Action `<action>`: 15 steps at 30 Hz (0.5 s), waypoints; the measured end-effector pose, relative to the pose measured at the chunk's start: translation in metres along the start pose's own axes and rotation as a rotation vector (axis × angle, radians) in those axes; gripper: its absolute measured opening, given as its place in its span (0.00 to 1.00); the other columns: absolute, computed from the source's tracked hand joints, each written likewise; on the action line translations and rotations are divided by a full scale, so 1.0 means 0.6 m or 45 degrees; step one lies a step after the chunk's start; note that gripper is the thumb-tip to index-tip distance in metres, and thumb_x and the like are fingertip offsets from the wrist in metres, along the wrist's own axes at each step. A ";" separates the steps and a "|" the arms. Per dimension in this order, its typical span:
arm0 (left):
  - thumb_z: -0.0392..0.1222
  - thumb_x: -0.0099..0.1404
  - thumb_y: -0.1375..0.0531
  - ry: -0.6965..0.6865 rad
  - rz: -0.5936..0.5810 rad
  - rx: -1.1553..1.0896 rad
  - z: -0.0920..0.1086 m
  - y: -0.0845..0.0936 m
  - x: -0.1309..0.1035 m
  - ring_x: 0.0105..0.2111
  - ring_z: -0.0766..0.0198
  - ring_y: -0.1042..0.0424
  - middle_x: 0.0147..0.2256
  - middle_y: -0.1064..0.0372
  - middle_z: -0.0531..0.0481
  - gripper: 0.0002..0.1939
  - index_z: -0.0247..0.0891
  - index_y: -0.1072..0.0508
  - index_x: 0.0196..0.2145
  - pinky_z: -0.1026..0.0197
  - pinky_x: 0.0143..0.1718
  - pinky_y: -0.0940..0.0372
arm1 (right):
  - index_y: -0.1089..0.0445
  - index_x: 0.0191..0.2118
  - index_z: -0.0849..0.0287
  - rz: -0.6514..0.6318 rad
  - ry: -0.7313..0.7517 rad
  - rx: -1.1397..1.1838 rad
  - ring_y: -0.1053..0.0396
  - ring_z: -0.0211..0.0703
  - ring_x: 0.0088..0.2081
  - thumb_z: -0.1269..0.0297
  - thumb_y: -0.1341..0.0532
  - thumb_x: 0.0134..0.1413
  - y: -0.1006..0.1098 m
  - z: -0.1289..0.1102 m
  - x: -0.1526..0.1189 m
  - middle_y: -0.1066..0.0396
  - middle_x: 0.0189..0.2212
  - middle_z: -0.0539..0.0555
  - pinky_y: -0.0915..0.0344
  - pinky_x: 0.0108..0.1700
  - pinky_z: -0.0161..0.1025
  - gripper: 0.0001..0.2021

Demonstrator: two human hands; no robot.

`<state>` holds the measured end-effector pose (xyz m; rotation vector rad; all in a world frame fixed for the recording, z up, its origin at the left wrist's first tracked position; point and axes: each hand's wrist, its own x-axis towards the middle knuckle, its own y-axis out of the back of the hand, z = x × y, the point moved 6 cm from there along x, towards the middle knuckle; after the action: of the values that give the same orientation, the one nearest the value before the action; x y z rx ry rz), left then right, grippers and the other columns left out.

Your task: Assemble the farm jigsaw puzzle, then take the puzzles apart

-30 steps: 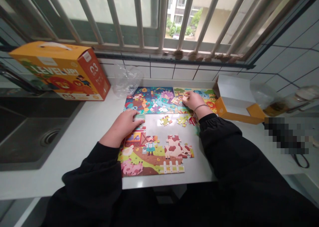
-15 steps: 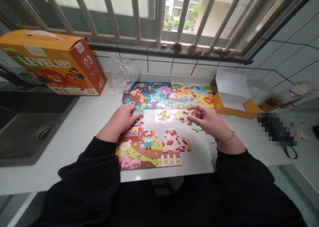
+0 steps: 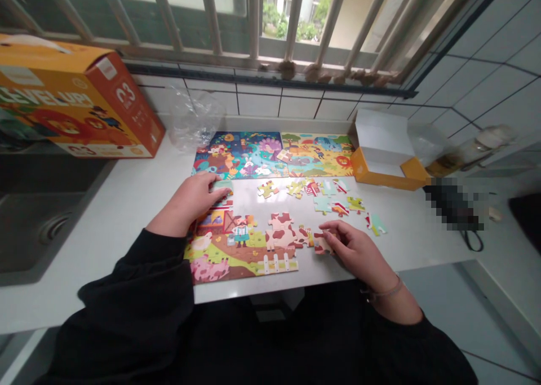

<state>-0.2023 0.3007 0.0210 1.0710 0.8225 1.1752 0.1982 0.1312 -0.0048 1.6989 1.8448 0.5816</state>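
Right hand is pinching a loose puzzle piece flat on the counter, just right of the farm puzzle's cow edge near the front edge. Left hand presses flat on that puzzle's upper-left corner.

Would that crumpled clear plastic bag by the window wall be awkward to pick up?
Probably. The clear plastic bag looks thin and crinkled, so it should be floppy and very light. It likely slides easily on the smooth white counter.
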 end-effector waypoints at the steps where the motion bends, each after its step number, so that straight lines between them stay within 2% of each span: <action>1: 0.59 0.68 0.35 -0.002 -0.001 -0.002 -0.001 -0.001 0.001 0.43 0.45 0.23 0.41 0.22 0.40 0.18 0.41 0.22 0.39 0.51 0.45 0.30 | 0.20 0.54 0.52 0.026 -0.014 0.007 0.30 0.48 0.30 0.43 0.40 0.75 -0.003 0.005 -0.001 0.26 0.29 0.50 0.36 0.34 0.43 0.20; 4: 0.59 0.67 0.35 -0.018 0.026 -0.040 -0.003 -0.001 0.002 0.43 0.45 0.23 0.39 0.23 0.41 0.17 0.42 0.23 0.37 0.50 0.45 0.30 | 0.20 0.52 0.52 0.170 -0.024 0.023 0.31 0.48 0.29 0.41 0.42 0.76 -0.009 0.011 -0.001 0.29 0.27 0.50 0.37 0.34 0.43 0.22; 6: 0.60 0.68 0.36 -0.018 0.060 -0.109 -0.002 0.002 -0.001 0.41 0.48 0.24 0.38 0.24 0.43 0.18 0.42 0.24 0.36 0.51 0.43 0.31 | 0.21 0.50 0.52 0.233 0.006 0.018 0.30 0.49 0.30 0.41 0.43 0.77 -0.014 0.007 0.000 0.26 0.29 0.51 0.34 0.35 0.44 0.22; 8: 0.61 0.71 0.39 0.004 0.071 -0.235 0.002 0.006 -0.007 0.37 0.51 0.26 0.36 0.25 0.45 0.19 0.42 0.23 0.37 0.52 0.41 0.31 | 0.21 0.48 0.51 0.232 0.033 -0.006 0.27 0.50 0.31 0.40 0.44 0.77 -0.018 0.003 0.003 0.23 0.31 0.53 0.32 0.37 0.45 0.22; 10: 0.63 0.73 0.41 -0.004 0.008 -0.423 0.019 0.009 -0.017 0.34 0.55 0.27 0.34 0.26 0.47 0.21 0.42 0.22 0.40 0.54 0.37 0.31 | 0.20 0.48 0.51 0.176 0.022 -0.010 0.25 0.51 0.31 0.39 0.41 0.75 -0.020 0.001 0.006 0.22 0.30 0.53 0.30 0.36 0.45 0.22; 12: 0.66 0.74 0.41 -0.075 -0.187 -0.627 0.051 0.007 -0.032 0.33 0.57 0.28 0.34 0.25 0.48 0.24 0.42 0.22 0.43 0.56 0.35 0.32 | 0.20 0.52 0.52 0.069 -0.020 0.036 0.22 0.51 0.30 0.39 0.38 0.73 -0.020 0.002 0.009 0.22 0.28 0.52 0.29 0.35 0.44 0.22; 15: 0.68 0.75 0.41 -0.261 -0.698 -0.781 0.120 -0.010 -0.069 0.32 0.56 0.25 0.37 0.20 0.46 0.26 0.44 0.19 0.49 0.57 0.34 0.30 | 0.22 0.61 0.52 -0.134 -0.077 0.082 0.21 0.49 0.29 0.43 0.33 0.69 -0.019 0.000 0.013 0.20 0.29 0.50 0.29 0.33 0.42 0.24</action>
<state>-0.1428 0.2447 0.0359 0.4063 0.4921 0.7515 0.1894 0.1378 -0.0132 1.6305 1.9150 0.4275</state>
